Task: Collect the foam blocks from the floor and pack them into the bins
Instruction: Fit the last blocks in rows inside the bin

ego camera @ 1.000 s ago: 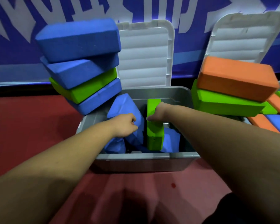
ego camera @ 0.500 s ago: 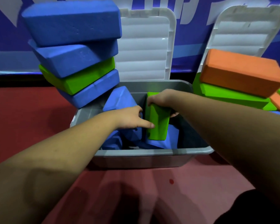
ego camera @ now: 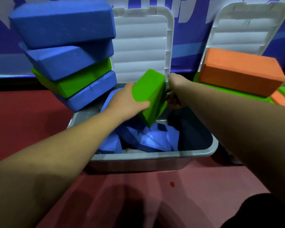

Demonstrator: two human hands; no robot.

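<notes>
Red floor (ego camera: 23, 116), blue-and-white wall (ego camera: 187, 46) behind

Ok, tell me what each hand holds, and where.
The green block: left hand grips its left edge, right hand its right edge, fingers partly hidden.

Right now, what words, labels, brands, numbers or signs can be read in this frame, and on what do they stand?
Blue wall banner: large white strokes, blurred and cut off at the top edge of the frame; not readable.
Foam blocks, gray bin, white lids: no text visible.
</notes>
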